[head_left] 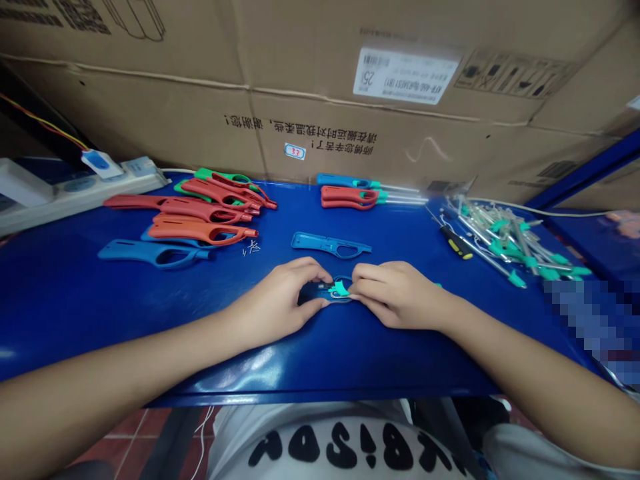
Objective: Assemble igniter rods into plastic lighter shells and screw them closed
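In the head view, a blue lighter shell half (342,279) lies low over the table between my hands, partly hidden by my fingers. A green trigger (341,289), a dark piece and a thin pale wire show inside it. My left hand (293,297) is closed on the left end of the shell, thumb below and fingers above. With thumb and fingertips pinched together, my right hand (393,293) grips at the right side of the trigger. Just beyond lies another blue shell half (330,244), its inner side up.
Red, orange, green and blue lighter casings (200,230) lie on the left, with small screws (253,247) beside them. Lighters with metal rods (350,197) sit at the back. To the right are a screwdriver (456,243) and piled rods with green triggers (520,243). A power strip (105,193) stands left.
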A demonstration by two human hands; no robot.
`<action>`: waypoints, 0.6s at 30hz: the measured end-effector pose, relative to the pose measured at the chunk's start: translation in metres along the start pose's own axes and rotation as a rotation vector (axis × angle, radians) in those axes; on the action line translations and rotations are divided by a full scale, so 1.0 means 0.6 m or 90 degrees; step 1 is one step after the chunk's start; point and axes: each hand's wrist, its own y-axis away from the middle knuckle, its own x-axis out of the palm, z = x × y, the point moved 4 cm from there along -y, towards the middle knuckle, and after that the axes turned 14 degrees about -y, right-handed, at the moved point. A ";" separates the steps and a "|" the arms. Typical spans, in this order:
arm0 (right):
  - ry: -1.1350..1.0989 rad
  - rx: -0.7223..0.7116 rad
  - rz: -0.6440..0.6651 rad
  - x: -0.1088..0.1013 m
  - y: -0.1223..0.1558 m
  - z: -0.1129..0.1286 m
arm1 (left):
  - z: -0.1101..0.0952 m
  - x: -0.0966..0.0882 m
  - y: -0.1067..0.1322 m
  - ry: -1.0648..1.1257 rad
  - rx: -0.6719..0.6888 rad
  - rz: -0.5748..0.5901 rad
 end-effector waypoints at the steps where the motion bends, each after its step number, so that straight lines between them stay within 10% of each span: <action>1: 0.007 -0.004 -0.001 0.000 0.000 0.001 | 0.000 0.000 0.000 -0.001 0.002 0.001; 18: 0.012 0.005 0.019 0.001 -0.002 0.004 | 0.001 0.003 -0.001 0.017 0.009 -0.004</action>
